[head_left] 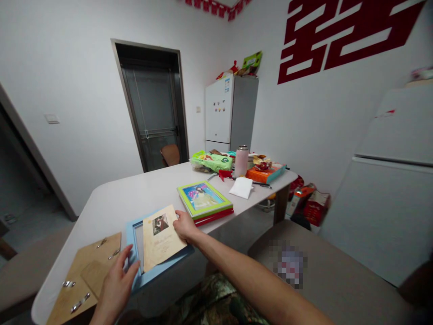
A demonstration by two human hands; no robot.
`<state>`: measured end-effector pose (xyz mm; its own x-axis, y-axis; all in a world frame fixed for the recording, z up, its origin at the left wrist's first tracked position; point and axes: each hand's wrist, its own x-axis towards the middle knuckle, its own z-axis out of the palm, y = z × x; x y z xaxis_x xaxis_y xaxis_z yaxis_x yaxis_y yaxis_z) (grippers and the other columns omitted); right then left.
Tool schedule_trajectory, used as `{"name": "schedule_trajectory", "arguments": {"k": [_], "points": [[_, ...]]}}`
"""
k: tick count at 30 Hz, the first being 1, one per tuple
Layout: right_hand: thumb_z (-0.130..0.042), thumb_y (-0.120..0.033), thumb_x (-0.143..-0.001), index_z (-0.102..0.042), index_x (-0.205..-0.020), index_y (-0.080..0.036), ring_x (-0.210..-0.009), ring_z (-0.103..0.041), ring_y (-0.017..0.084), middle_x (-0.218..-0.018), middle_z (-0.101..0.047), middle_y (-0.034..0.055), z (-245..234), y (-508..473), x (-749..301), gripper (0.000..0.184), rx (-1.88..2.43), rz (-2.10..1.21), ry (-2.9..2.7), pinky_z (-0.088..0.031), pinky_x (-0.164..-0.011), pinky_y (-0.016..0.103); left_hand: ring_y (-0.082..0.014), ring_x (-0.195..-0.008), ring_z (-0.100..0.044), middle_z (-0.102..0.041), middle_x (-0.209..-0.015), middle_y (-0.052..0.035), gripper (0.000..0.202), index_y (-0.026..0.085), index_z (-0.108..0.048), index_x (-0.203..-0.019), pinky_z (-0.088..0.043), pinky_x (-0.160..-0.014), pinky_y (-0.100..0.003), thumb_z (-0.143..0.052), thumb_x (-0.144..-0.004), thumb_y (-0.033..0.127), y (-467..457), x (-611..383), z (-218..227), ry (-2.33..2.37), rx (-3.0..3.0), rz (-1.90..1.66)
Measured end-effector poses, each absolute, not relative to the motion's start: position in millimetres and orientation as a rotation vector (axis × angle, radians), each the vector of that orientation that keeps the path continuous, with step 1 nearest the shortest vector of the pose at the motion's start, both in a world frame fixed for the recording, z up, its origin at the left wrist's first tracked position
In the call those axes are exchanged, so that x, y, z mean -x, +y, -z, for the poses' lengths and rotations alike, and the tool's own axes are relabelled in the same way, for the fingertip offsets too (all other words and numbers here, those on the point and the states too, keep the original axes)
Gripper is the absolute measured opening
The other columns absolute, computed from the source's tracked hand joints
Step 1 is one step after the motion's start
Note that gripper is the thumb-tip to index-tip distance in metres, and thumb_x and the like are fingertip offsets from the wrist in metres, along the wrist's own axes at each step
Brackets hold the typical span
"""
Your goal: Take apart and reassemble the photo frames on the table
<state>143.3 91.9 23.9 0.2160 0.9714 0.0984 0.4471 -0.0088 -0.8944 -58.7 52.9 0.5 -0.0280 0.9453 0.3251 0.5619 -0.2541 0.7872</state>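
Note:
A light blue picture frame [132, 243] lies face down near the front edge of the white table [135, 194]. A beige card with a small photo [161, 241] lies across it. My right hand [184, 225] pinches the card's right edge. The fingers of my left hand [117, 282] curl round the frame's lower left corner. A brown backing board [86, 275] with metal clips lies to the left of the frame.
A stack of frames, green on top [204, 198], sits just right of my right hand. Further back are a white napkin [241, 187], a pink bottle [241, 161], snack bags [211, 161] and an orange box [265, 172]. A fridge [228, 113] stands behind.

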Motion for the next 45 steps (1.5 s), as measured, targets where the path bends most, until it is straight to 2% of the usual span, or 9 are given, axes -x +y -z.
{"name": "schedule_trajectory", "arguments": {"k": [4,7,12,22,30,33,40,45], "points": [[-0.047,-0.011,-0.064,-0.058,-0.099,-0.013,-0.084,-0.057,0.018,-0.095,-0.064,0.0096,-26,91,-141,0.036,1.719,-0.613,-1.529,-0.040,-0.071,0.023,-0.0235,-0.107,-0.045,-0.053,-0.113,-0.0097,0.044,0.015,-0.052,-0.101,-0.033,-0.093,-0.039,-0.042,-0.066,0.040,48,52,10,1.555,-2.163,-0.987],[-0.051,-0.017,-0.065,-0.060,-0.093,-0.010,-0.086,-0.057,0.020,-0.095,-0.063,0.0145,-32,89,-131,0.030,1.817,-0.546,-1.627,-0.040,-0.070,0.023,-0.0233,-0.109,-0.044,-0.050,-0.116,-0.0126,0.045,0.011,-0.050,-0.104,-0.033,-0.094,-0.040,-0.038,-0.070,0.039,47,48,14,1.553,-2.293,-0.920],[-0.049,-0.026,-0.070,-0.060,-0.090,-0.007,-0.086,-0.057,0.023,-0.092,-0.062,0.0192,-35,82,-124,0.030,1.955,-0.392,-1.741,-0.039,-0.071,0.028,-0.0211,-0.113,-0.040,-0.048,-0.118,-0.0115,0.040,0.012,-0.051,-0.104,-0.032,-0.095,-0.038,-0.035,-0.074,0.034,45,47,20,1.545,-2.427,-0.840],[-0.039,-0.030,-0.075,-0.057,-0.091,-0.009,-0.094,-0.051,0.025,-0.095,-0.057,0.0178,-13,78,-122,0.031,1.938,-0.137,-1.866,-0.036,-0.076,0.033,-0.0228,-0.119,-0.030,-0.040,-0.125,-0.0133,0.043,0.007,-0.045,-0.115,-0.026,-0.098,-0.038,-0.037,-0.076,0.024,28,35,4,1.670,-2.407,-0.582],[-0.034,-0.020,-0.076,-0.049,-0.111,-0.012,-0.069,-0.059,0.012,-0.082,-0.066,0.0062,-18,100,-142,0.039,1.858,-0.306,-1.802,-0.039,-0.060,0.019,-0.0226,-0.121,-0.026,-0.033,-0.130,-0.0141,0.050,0.005,-0.036,-0.121,-0.025,-0.099,-0.038,-0.038,-0.076,0.027,26,37,12,1.616,-2.325,-0.713],[-0.036,-0.021,-0.075,-0.055,-0.104,-0.014,-0.067,-0.059,0.013,-0.080,-0.067,0.0057,-17,101,-140,0.036,1.849,-0.334,-1.823,-0.038,-0.056,0.019,-0.0220,-0.121,-0.025,-0.031,-0.130,-0.0134,0.052,0.007,-0.036,-0.122,-0.025,-0.099,-0.038,-0.041,-0.075,0.029,25,38,12,1.575,-2.300,-0.763],[-0.037,-0.024,-0.075,-0.061,-0.089,-0.017,-0.079,-0.057,0.018,-0.085,-0.063,0.0099,-7,93,-132,0.029,1.886,-0.166,-1.874,-0.036,-0.064,0.025,-0.0245,-0.120,-0.027,-0.034,-0.129,-0.0122,0.045,0.011,-0.043,-0.117,-0.023,-0.098,-0.042,-0.042,-0.076,0.030,22,37,1,1.594,-2.304,-0.611],[-0.038,-0.023,-0.075,-0.059,-0.086,-0.016,-0.084,-0.052,0.020,-0.087,-0.056,0.0104,-1,87,-125,0.025,1.909,-0.009,-1.914,-0.034,-0.067,0.027,-0.0224,-0.118,-0.033,-0.042,-0.126,-0.0058,0.034,0.022,-0.049,-0.110,-0.022,-0.096,-0.049,-0.035,-0.079,0.025,17,30,-8,1.562,-2.415,-0.504]]}}
